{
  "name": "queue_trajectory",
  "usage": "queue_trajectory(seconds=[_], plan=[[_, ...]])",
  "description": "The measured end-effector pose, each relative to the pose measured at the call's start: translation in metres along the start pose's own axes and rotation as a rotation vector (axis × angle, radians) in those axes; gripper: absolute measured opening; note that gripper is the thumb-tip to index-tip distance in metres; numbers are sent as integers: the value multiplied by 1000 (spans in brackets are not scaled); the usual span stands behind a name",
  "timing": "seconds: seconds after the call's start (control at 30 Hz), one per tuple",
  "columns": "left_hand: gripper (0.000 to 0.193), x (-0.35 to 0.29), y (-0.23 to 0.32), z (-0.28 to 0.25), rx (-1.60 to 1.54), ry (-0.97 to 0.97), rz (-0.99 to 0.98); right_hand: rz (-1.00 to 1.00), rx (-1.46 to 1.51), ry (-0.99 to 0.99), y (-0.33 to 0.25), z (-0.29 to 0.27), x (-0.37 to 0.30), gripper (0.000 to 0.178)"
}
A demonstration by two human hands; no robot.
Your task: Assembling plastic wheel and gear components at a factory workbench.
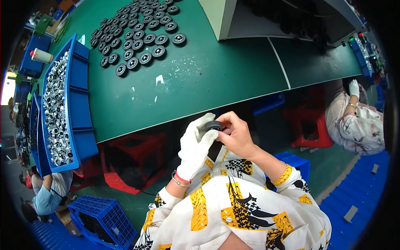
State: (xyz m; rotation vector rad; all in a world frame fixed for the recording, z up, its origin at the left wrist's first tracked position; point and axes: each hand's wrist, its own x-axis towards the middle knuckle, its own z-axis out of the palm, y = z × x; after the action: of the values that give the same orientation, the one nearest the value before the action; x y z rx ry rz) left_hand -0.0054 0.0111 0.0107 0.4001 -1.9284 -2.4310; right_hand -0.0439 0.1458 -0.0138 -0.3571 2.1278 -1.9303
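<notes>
Just off the table's front edge, both my hands hold a small black wheel [213, 125]. My left hand [195, 143], in a white glove, grips it between thumb and fingers from the left. The bare fingers of my right hand [238, 135] pinch its right side. Part of the wheel is hidden behind my fingers. On the green table [200, 87], several similar black wheels [146, 58] with shiny centres lie in rows at the far left.
A blue bin [81, 108] full of small shiny metal parts stands at the left. A pale partition [223, 25] rises at the back right. Red stools [125, 166] and a blue crate [110, 221] are below. A co-worker [354, 121] sits at the right.
</notes>
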Motion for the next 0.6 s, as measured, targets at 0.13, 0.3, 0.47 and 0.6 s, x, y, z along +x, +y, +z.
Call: queue_trajectory(seconds=[0.13, 0.3, 0.47, 0.6], plan=[[35, 0, -1, -8, 231, 9, -24, -232, -344, -67, -7, -4, 1, 33], [34, 1, 7, -10, 528, -48, 194, -206, -311, -56, -8, -4, -2, 30], [35, 5, 14, -1, 188, -9, -40, 183, 306, 62, -2, 8, -5, 28], [36, 1, 0, -5, 109, 1, -72, 173, 239, -35, 7, 6, -6, 32]])
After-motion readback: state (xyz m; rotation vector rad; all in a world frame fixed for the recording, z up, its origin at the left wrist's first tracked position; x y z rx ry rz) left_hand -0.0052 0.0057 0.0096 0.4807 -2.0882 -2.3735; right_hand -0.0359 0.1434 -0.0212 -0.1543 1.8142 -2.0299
